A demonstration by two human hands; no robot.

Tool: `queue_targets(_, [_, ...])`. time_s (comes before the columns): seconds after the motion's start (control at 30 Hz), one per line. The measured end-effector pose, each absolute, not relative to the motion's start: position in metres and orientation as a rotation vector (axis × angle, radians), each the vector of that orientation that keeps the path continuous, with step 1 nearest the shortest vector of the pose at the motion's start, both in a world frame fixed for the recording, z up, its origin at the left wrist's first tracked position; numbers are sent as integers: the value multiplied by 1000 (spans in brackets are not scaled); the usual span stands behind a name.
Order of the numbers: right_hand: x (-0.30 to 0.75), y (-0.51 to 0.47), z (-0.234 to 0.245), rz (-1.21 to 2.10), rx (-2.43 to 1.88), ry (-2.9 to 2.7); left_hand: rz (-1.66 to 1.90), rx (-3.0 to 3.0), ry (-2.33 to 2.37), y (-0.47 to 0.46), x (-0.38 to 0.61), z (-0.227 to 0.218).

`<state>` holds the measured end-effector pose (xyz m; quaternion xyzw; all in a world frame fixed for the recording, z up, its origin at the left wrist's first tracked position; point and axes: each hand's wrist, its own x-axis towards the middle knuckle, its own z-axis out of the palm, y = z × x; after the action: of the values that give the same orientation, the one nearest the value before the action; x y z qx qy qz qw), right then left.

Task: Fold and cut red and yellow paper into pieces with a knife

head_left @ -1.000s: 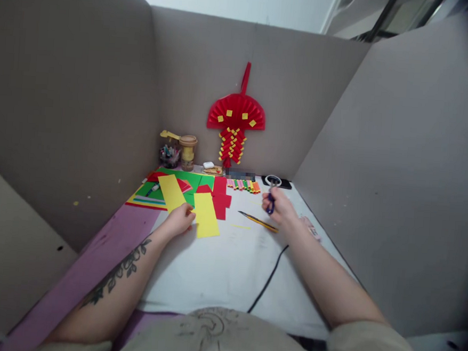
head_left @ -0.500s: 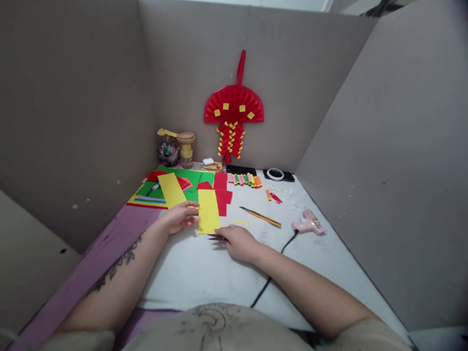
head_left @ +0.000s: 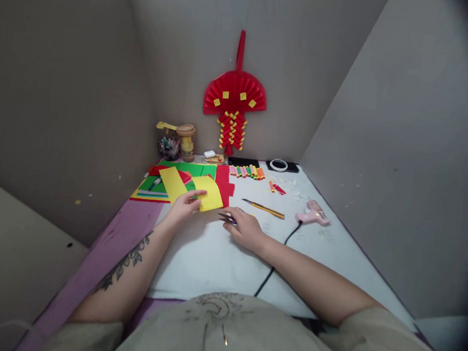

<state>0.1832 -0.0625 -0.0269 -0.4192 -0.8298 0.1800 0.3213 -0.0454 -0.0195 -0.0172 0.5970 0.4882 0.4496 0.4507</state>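
Note:
My left hand [head_left: 186,205] pinches the left side of a yellow paper piece [head_left: 212,196], which curves slightly and is raised off the white table sheet [head_left: 196,264]. In my right hand [head_left: 243,227] is a pair of scissors [head_left: 227,218], blades pointing left, just below the paper's lower right corner. The scissors' handles are mostly covered by my fingers. Behind my left hand, another yellow strip [head_left: 172,184] lies across green paper [head_left: 198,169]. Red paper [head_left: 224,186] lies right behind the held piece.
A yellow-handled craft knife [head_left: 263,208] lies right of centre. The pink glue gun [head_left: 312,213] trails a black cord. Small coloured paper rolls [head_left: 246,172] line up near the back, beside a tape ring [head_left: 278,165]. A red fan decoration [head_left: 235,93] hangs on the back wall.
My left hand has gone from loosely beside the yellow paper to pinching it, and the paper is now lifted and bent. My right hand with the scissors has shifted slightly right.

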Motion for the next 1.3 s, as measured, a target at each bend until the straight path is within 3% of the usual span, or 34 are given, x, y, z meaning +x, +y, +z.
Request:
queue_targets(0.3, [177,-43,-34,1127,-1006,-1376,1082,1458,1010,-43,-25,-2])
queue_targets(0.6, [176,-39,-34,1189,-952,-1053,991,1420,977,-49,-14,-5])
queue_targets(1.1, [171,-50,-33,982,-1022,-1329,1338,1331,1134,-53,-6,-3])
queue_targets(1.3, [181,-64,-21,505,-1143,-1745,1398,1354,1104,-56,-3,-2])
